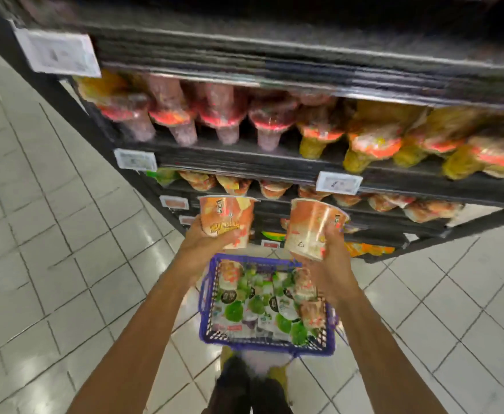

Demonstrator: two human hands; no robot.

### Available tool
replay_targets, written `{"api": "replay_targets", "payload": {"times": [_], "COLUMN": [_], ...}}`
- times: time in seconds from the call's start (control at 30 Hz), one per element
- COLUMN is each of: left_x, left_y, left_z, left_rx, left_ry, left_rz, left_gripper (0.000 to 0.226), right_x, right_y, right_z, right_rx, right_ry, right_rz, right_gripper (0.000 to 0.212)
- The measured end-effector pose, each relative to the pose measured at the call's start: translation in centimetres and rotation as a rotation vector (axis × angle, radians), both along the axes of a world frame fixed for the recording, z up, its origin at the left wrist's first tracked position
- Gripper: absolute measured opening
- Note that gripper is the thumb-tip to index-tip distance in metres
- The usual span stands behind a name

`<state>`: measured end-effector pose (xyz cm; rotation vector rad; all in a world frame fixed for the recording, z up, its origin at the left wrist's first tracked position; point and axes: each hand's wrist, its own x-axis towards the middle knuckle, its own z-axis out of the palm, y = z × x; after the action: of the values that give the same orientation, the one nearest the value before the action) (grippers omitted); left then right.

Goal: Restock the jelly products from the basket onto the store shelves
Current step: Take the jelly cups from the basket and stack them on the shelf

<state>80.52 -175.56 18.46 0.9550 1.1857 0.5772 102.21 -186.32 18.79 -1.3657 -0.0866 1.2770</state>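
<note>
My left hand [207, 245] grips an orange jelly cup [227, 218] from below, holding it upright in front of the lower shelves. My right hand [332, 258] grips a second orange jelly cup [312, 227], tilted to the right. Both cups hang above a blue basket [206, 297] on the floor, which holds several green and orange jelly cups [259, 306]. The black store shelves [244, 162] rise ahead, with rows of red-lidded and yellow jelly cups lying on them. The picture is blurred.
White price tags [338, 182] clip to the shelf edges. Orange jelly cups [274, 188] line the shelf just behind my hands. Grey tiled floor [50, 234] spreads left and right of the basket. My feet stand just behind the basket at the bottom.
</note>
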Motion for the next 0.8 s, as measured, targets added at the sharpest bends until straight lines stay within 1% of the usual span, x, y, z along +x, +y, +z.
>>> {"api": "replay_targets", "payload": {"times": [0.1, 0.2, 0.27, 0.4, 0.43, 0.57, 0.7, 0.8], "left_x": [-0.1, 0.2, 0.0, -1.0, -1.2, -1.9, -3.2, -4.0], "left_y": [-0.5, -1.7, -2.3, -2.4, -2.2, -0.9, 1.5, 3.5], "left_z": [8.0, 15.8, 21.0, 31.6, 34.2, 43.9, 52.9, 59.6], "left_rx": [0.031, 0.106, 0.159, 0.348, 0.404, 0.597, 0.796, 0.921], "left_ry": [-0.119, -0.192, -0.244, -0.308, -0.319, -0.424, -0.474, -0.476], "left_rz": [0.028, 0.017, 0.022, 0.028, 0.033, 0.084, 0.072, 0.055], "left_gripper": [0.067, 0.061, 0.06, 0.073, 0.077, 0.101, 0.09, 0.099], "right_x": [0.1, 0.2, 0.6, 1.6, 1.8, 2.0, 1.4, 0.5], "right_y": [-0.8, -1.9, -2.2, -2.4, -2.4, -1.7, -0.2, 1.4], "right_z": [8.1, 15.5, 20.4, 30.5, 32.9, 41.6, 49.9, 56.1], "right_rx": [0.131, 0.254, 0.345, 0.509, 0.557, 0.775, 0.934, 1.034], "right_ry": [-0.02, -0.104, -0.162, -0.351, -0.388, -0.471, -0.561, -0.635], "right_rz": [0.019, 0.101, 0.125, 0.125, 0.119, 0.114, 0.136, 0.116], "right_gripper": [0.052, 0.044, 0.047, 0.067, 0.068, 0.055, 0.05, 0.057]}}
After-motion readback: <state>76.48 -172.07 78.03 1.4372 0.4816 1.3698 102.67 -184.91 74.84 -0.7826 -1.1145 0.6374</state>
